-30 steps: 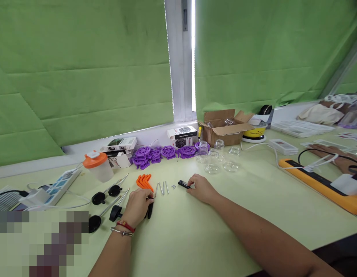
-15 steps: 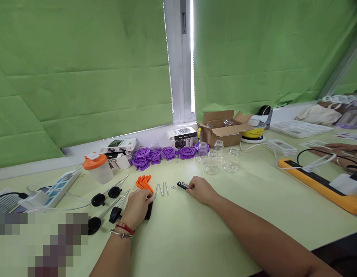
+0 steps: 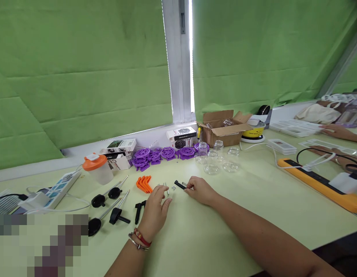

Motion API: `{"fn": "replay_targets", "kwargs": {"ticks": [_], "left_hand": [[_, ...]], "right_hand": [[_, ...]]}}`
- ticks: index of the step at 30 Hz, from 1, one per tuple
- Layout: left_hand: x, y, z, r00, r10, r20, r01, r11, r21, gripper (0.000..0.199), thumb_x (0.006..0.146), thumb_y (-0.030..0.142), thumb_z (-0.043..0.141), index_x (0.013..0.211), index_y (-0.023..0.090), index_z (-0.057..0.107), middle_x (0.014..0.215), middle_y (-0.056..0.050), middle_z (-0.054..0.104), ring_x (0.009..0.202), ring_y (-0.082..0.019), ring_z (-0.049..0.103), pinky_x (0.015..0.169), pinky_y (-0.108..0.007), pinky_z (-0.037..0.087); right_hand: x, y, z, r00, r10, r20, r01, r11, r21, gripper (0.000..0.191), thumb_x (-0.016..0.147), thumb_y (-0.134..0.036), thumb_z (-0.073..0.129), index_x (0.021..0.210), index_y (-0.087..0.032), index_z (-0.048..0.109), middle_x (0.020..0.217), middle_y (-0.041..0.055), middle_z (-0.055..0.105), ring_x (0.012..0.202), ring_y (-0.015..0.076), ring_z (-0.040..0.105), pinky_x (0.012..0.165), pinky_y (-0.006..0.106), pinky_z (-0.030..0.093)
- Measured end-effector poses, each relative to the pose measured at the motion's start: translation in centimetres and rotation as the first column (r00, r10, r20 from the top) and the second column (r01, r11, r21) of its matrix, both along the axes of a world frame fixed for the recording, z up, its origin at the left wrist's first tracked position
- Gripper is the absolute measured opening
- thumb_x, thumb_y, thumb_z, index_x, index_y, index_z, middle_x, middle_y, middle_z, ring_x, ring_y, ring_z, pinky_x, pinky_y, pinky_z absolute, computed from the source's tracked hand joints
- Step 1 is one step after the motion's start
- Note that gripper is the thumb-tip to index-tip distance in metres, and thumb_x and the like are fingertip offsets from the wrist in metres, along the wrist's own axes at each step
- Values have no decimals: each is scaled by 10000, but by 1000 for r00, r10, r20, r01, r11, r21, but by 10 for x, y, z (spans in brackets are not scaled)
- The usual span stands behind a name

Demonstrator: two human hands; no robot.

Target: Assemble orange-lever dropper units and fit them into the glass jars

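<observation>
My right hand (image 3: 200, 189) pinches the near end of a short black bar (image 3: 180, 184), with small springs (image 3: 184, 184) just beyond it. My left hand (image 3: 156, 206) hovers over the table with thumb and fingers apart, holding nothing, and partly covers the thin metal pins (image 3: 167, 188). Tiny metal pieces (image 3: 173, 188) lie between the pins and the bar. Orange angled parts (image 3: 144, 184) sit beyond my left hand. Black T-shaped parts (image 3: 138, 213) rest left of it, near a black knob piece (image 3: 116, 216) and several black discs on metal rods (image 3: 98, 200).
Purple wheel-like parts (image 3: 168, 153), clear jars (image 3: 218, 146) and an open cardboard box (image 3: 223, 129) line the back. A shaker cup (image 3: 99, 169) and white power strip (image 3: 61, 188) are left. An orange-black strip (image 3: 316, 184) and another person's hands (image 3: 336, 132) are right.
My left hand has moved right from the black T-shaped parts to the metal pins, and its fingers have opened. The bar has shifted slightly left. Another person's hand has appeared at the far right.
</observation>
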State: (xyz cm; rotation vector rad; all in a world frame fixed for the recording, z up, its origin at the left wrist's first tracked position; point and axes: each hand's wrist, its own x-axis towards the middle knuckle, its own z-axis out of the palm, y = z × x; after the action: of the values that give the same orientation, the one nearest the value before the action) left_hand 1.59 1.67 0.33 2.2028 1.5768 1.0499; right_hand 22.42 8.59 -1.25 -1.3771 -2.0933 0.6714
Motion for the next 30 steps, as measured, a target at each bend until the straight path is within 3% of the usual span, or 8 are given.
{"fn": "replay_targets", "kwargs": {"ticks": [3,6,10,13,18,21,24,30], "left_hand": [[7,-2,-3,984,48,174,-22,989,-143,462,839,302,517,1269,180,401,1091,-110,567,831,-178,584,742,-341,492],[8,-1,-4,934,28,355,63,969,-241,507,831,324,531,1298,197,381,1189,-113,536,824,-152,591,728,-311,495],[7,-1,-1,907,-26,419,178,928,-328,289,814,356,546,1024,160,581,831,-39,618,701,-145,575,683,-293,478],[7,-2,2,921,5,390,136,933,-333,258,783,382,583,909,160,617,724,-13,605,642,-138,535,622,-268,447],[8,-4,7,942,-4,334,126,931,-343,253,759,410,602,802,162,629,711,-26,641,646,-148,528,617,-259,424],[9,-5,10,955,-8,297,120,925,-361,260,756,422,599,771,164,628,666,-17,627,604,-140,506,589,-249,409],[9,-6,12,964,-16,266,113,928,-356,259,762,421,587,744,166,631,642,-10,611,586,-134,492,572,-241,394],[8,-6,10,973,-25,231,107,931,-350,262,768,420,571,737,170,642,642,-9,612,583,-134,493,555,-234,378]], "right_hand": [[-1,-6,1,962,211,-172,-211,977,22,142,797,-298,602,747,-170,632,838,17,575,641,96,485,614,212,397],[-4,-12,0,897,371,-239,-376,926,26,137,813,-306,602,782,-179,640,849,12,565,671,98,499,622,209,409],[-6,-14,-5,879,436,-194,-429,900,77,109,813,-287,615,802,-182,644,856,16,578,717,111,527,666,225,429],[-6,-8,-7,914,387,-119,-363,913,185,101,827,-271,609,819,-187,664,896,38,614,835,148,554,782,274,433],[-11,9,-9,991,122,47,-131,941,312,240,867,-192,534,1069,-206,664,1093,79,630,1044,216,493,915,374,375],[-17,14,-11,980,60,188,-117,945,306,274,863,-219,542,1108,-260,659,1209,73,589,1136,255,436,941,427,337],[-22,13,-13,955,57,291,-150,940,305,228,854,-249,560,1033,-299,691,1285,51,545,1184,276,400,959,457,300],[-24,11,-15,940,43,338,-147,946,289,194,854,-286,566,972,-316,718,1291,36,547,1180,267,404,945,446,291]]}}
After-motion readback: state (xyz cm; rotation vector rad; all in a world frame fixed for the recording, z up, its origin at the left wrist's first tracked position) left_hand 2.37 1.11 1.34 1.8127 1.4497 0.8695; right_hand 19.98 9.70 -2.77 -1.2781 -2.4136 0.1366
